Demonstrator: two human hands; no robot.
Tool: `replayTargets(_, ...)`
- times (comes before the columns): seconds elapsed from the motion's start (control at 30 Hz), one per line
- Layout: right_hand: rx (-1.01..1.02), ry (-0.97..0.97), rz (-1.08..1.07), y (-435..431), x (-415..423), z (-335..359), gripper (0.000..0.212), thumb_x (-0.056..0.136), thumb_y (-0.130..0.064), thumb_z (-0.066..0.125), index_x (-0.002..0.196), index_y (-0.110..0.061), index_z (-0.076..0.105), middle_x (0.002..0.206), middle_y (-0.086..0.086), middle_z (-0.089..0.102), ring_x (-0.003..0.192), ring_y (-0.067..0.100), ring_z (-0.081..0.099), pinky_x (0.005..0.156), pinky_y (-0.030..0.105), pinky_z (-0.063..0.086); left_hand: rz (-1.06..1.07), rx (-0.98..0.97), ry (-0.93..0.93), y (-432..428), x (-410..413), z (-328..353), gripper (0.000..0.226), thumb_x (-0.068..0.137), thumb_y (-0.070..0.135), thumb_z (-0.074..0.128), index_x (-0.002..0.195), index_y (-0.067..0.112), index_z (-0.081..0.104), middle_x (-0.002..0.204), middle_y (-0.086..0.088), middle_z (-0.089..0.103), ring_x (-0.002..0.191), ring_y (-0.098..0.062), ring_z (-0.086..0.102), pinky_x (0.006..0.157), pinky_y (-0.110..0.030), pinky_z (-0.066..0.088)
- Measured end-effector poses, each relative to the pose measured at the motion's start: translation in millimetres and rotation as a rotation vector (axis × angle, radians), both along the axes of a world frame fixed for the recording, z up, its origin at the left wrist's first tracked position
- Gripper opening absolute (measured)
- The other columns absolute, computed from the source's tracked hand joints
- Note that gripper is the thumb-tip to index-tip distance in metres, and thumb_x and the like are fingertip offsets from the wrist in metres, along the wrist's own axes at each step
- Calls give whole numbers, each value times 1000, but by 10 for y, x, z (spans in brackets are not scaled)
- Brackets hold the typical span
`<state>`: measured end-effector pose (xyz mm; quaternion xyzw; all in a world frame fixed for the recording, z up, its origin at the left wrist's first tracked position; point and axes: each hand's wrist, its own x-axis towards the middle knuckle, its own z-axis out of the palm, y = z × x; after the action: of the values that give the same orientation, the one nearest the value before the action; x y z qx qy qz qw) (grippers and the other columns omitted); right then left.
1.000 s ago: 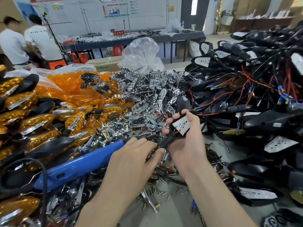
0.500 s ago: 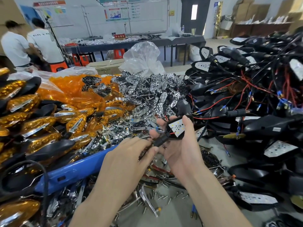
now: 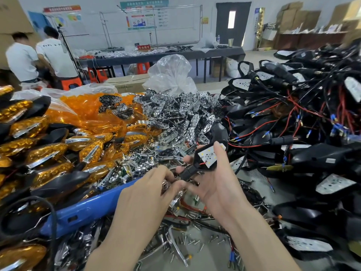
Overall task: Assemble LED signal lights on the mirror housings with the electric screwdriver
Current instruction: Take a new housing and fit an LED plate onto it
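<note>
My right hand [image 3: 213, 184] grips a black mirror housing [image 3: 197, 165] with a white LED board [image 3: 208, 156] facing up, thumb laid across the board's edge. My left hand [image 3: 148, 196] reaches in beside it, fingertips pinching a small shiny chrome part [image 3: 166, 185] just under the housing's stem. The blue electric screwdriver [image 3: 88, 207] lies on the bench under my left wrist, untouched. A pile of chrome reflectors [image 3: 175, 118] sits behind the hands.
Finished amber-lensed lights [image 3: 39, 151] are heaped at left, amber lenses [image 3: 88, 112] behind them. A tangle of black housings with red and black wires [image 3: 293, 124] fills the right. Loose screws [image 3: 195, 243] scatter near the front. Two people [image 3: 39, 55] stand far left.
Both hands with the housing drifted a little left and toward me. My left fingertips closed in under the housing's stem onto a small chrome part.
</note>
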<state>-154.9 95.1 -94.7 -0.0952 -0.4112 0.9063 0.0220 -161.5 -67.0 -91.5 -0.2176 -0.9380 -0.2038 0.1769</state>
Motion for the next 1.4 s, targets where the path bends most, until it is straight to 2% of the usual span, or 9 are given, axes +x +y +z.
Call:
replayTargets(0.2,-42,-67,-77,1,17,-8,50,104,-58,42,113,-12,59,83,8,71,80,28,75,63,43,61,-32,155,-113,-19,-4,61,39,76,76,39,80,40,53,76,27,58,70,9,55,55,-15,32)
replayTargets(0.37,-19,-107,-116,46,28,-41,49,104,-59,41,104,-13,60,80,6,71,82,26,78,63,44,63,20,471,-264,-89,15,168,28,74,71,46,88,50,58,55,26,57,40,1,45,44,-18,30)
replayTargets(0.47,-19,-106,-119,63,25,-39,50,103,-60,42,103,-13,62,81,7,72,82,26,78,63,45,63,-25,597,-376,-146,-12,190,16,81,62,51,92,52,58,65,30,62,53,10,55,55,-25,39)
replayTargets(0.63,-18,-117,-118,65,13,-91,48,104,-59,42,105,-15,61,81,6,73,83,26,77,64,45,63,-38,859,-443,-207,-82,217,17,84,48,61,97,39,56,94,14,71,69,-10,71,61,-26,55)
replayTargets(0.77,62,-120,-82,16,-18,-143,49,102,-61,43,108,-17,64,80,5,75,80,27,77,60,42,62,-72,1093,-459,-202,-152,178,28,80,46,66,107,49,61,95,20,70,95,0,66,89,-26,46)
replayTargets(1.03,319,-57,-66,-84,-39,-146,70,82,-79,52,135,-33,55,99,3,78,81,33,78,58,39,61,-251,1348,-711,-26,-171,45,35,74,13,65,109,13,65,76,6,70,71,-9,67,67,-19,57)
replayTargets(1.2,440,-76,-51,-94,-42,-144,88,66,-96,48,138,-46,54,146,4,59,125,37,62,87,57,60,-306,1271,-780,127,-162,-48,38,74,13,64,112,14,63,74,9,68,70,-7,66,69,-22,56)
replayTargets(1.3,476,-60,-64,-105,-13,-85,56,70,-93,45,114,-62,61,147,-12,55,133,31,57,101,58,53,-303,1246,-754,120,-177,-89,38,75,16,65,112,20,65,75,13,68,76,-3,65,81,-27,54)
replayTargets(1.4,488,-40,-90,-109,-3,-29,20,89,-80,44,97,-67,57,121,-41,54,133,20,56,108,58,47,-294,1217,-727,113,-172,-89,38,74,20,67,112,24,67,79,16,69,82,-2,65,95,-34,49)
